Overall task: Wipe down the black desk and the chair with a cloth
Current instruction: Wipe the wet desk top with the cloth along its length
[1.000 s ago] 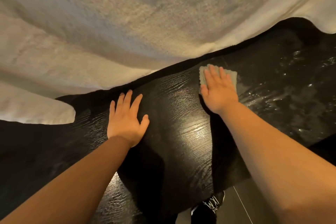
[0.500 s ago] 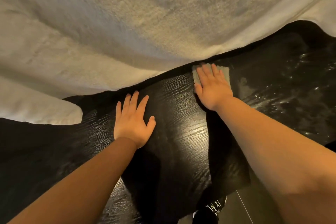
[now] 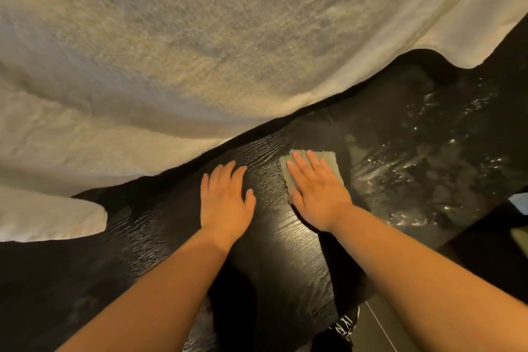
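You are pressing your right hand (image 3: 317,194) flat, fingers spread, on the cloth (image 3: 328,161), which is lying under your palm on the bench (image 3: 280,251). Your left hand (image 3: 225,203) is resting open just beside. The wet streaks (image 3: 423,157) are lying to the right of the cloth hand.

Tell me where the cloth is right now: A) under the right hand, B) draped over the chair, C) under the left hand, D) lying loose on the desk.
A: the right hand lies flat on the cloth, pressing it to the desk, while the left hand rests bare on the wood.
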Motion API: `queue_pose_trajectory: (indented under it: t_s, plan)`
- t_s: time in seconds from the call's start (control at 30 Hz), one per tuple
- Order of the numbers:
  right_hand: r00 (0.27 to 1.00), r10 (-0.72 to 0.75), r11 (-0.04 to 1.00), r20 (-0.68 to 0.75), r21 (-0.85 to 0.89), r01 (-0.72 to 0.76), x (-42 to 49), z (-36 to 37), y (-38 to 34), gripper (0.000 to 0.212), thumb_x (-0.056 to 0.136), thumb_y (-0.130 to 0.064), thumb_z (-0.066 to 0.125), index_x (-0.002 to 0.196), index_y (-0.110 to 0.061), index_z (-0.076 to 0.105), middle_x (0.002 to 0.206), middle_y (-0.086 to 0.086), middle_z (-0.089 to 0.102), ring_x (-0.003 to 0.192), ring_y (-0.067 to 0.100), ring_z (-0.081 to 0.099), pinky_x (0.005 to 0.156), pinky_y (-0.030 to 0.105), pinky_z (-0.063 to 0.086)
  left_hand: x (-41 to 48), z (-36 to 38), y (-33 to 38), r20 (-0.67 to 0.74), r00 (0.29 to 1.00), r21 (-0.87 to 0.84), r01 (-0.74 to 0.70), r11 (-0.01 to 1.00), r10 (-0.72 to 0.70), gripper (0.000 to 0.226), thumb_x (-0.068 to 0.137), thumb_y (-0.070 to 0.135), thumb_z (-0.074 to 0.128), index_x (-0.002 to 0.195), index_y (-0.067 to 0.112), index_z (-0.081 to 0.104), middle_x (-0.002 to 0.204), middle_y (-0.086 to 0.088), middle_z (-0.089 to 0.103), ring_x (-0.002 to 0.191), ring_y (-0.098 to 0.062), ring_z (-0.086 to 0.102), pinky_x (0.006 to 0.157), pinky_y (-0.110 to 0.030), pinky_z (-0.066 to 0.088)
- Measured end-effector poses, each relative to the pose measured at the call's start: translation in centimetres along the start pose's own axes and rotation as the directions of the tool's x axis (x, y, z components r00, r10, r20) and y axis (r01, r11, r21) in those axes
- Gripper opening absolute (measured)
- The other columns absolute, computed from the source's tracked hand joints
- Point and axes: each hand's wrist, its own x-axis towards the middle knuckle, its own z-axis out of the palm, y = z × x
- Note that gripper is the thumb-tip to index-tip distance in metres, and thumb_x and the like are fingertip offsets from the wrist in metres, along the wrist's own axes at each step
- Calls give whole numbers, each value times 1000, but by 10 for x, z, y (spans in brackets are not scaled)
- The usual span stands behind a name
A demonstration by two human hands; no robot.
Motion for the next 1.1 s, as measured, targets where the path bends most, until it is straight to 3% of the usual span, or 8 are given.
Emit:
queue_pose_trajectory:
  t_s: [0.27, 0.33, 0.47, 0.57, 0.7, 0.87, 0.97, 1.1]
  plan:
    - [963, 255, 967, -88, 31, -253, -4, -14, 98, 74, 104, -50, 14, 164, -8, 19, 173, 13, 13, 156, 43, 14, 127, 54, 17, 47, 15, 57, 111, 994, 96, -4, 995, -7, 70, 105, 57, 24, 169, 34, 10, 178, 0, 0, 163, -27, -5, 128, -63, -4]
    - [967, 242, 969, -81, 67, -237, -1, -18, 85, 75, 103, -51, 15, 165, -8, 17, 173, 14, 10, 157, 44, 10, 128, 54, 13, 48, 16, 58, 127, 992, 120, 5, 993, -20, 71, 104, 58, 21, 169, 35, 4, 178, 1, -5, 163, -27, -8, 129, -62, -4]
    - [999, -36, 997, -33, 62, 38, 29, -21, 47, 73, 104, -52, 15, 167, -15, 10, 175, 7, -4, 160, 34, -9, 130, 49, -3, 51, 17, 59, 131, 990, 172, 26, 985, -48, 73, 103, 60, 23, 168, 36, -2, 177, 3, -11, 163, -25, -12, 129, -60, -5]
    - [993, -117, 993, 17, 34, 117, 76, -34, 54, 71, 106, -53, 13, 167, -20, -1, 174, 2, -12, 159, 27, -18, 129, 47, -8, 49, 17, 59, 118, 992, 170, 25, 985, -46, 74, 104, 59, 27, 168, 36, -1, 177, 2, -9, 163, -25, -11, 129, -59, -5]
    - [1000, -14, 999, -17, 34, 14, 98, -51, 107, 79, 99, -55, 5, 167, -15, 9, 175, 8, 6, 160, 29, -6, 130, 45, -3, 50, 17, 57, 123, 991, 152, 24, 988, -43, 74, 103, 59, 30, 168, 37, 4, 177, 3, -6, 163, -24, -9, 130, -59, -2]
    - [978, 204, 974, -37, 104, -200, 79, -55, 130, 79, 99, -54, 3, 167, -14, 1, 175, 9, -6, 160, 34, -8, 129, 46, -6, 51, 15, 58, 114, 993, 151, 22, 988, -39, 75, 100, 60, 32, 168, 38, 10, 177, 2, 1, 164, -25, -2, 130, -60, 2]
    - [997, 82, 996, 6, 45, -82, 71, -49, 87, 72, 104, -52, 5, 166, -16, -9, 173, 9, -18, 158, 36, -18, 129, 50, -5, 51, 13, 59, 110, 993, 151, 25, 988, -42, 75, 100, 60, 34, 168, 38, 11, 177, 2, 4, 164, -25, -1, 130, -60, 3]
    - [986, -162, 987, 42, -6, 163, 83, -44, 75, 73, 103, -53, 9, 167, -19, -2, 175, 6, -10, 159, 30, -16, 129, 48, -6, 52, 14, 59, 110, 993, 150, 34, 988, -51, 75, 99, 60, 35, 167, 39, 11, 177, 2, 4, 164, -25, -1, 131, -58, 2]
